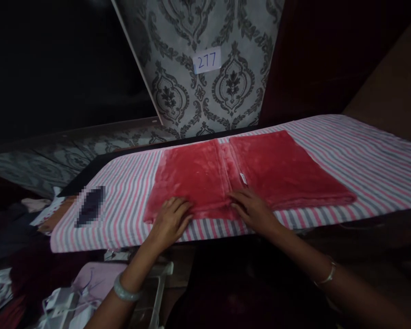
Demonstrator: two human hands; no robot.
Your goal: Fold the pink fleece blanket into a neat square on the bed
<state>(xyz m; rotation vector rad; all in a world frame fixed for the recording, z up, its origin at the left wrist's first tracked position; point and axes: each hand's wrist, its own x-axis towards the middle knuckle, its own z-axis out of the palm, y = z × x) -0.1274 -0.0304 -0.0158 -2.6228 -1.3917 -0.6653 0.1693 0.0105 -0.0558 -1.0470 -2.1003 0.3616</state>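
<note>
Beneath both hands, in the head view, we see a long padded board covered in a pink, grey and white striped cloth, running from lower left to upper right. Beyond the hands, past the far edge of the board, stands a wall panel of grey damask wallpaper bearing a small white label marked "277"; the room to either side of it is dark. Outward of the left hand, a dark blurred object lies on the striped cloth. Below the left forearm, under the board's near edge, we note pale clutter with cords.

A red plush cloth lies folded flat on the board. Our left hand, a pale bangle at its wrist, rests palm down with fingers spread on the cloth's near left corner. Our right hand, a thin bracelet on its wrist, lies flat and open on the cloth's near edge by the central fold. Neither hand grips anything.
</note>
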